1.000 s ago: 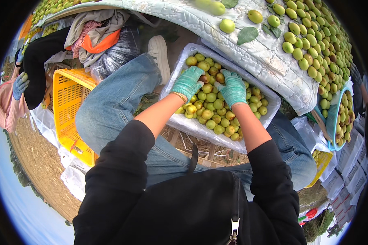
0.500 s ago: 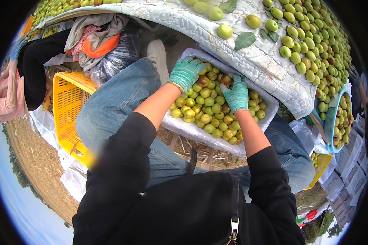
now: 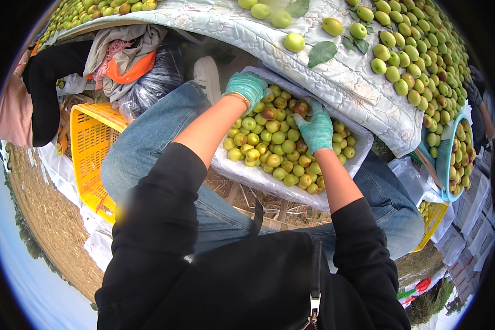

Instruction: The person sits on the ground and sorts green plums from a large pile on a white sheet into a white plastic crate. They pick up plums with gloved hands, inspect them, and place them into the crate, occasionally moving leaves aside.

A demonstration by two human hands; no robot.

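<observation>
A shallow box (image 3: 234,168) lined with white plastic sits between my knees, filled with small green-yellow fruits that look like jujubes (image 3: 278,137), some with brown patches. At the box's far left corner, my left hand (image 3: 246,89) in a teal knit glove rests over the fruit, its fingertips partly hidden. My right hand (image 3: 315,129), in the same kind of glove, lies on the fruit at the far right side, thumb and fingers apart. A browner jujube (image 3: 301,107) lies beside the right fingers, above the thumb.
A quilted cloth (image 3: 357,91) ahead carries a large heap of jujubes (image 3: 418,60) and loose leaves (image 3: 322,53). A blue basket (image 3: 451,190) of fruit stands at right. Left are a yellow crate (image 3: 91,154), a dark plastic bag (image 3: 159,71) with clothing, and another person's leg (image 3: 44,93).
My left hand has drawn slightly back toward the box's left corner. The right hand's fingers have spread a little beside the browner jujube. The person at left has shifted.
</observation>
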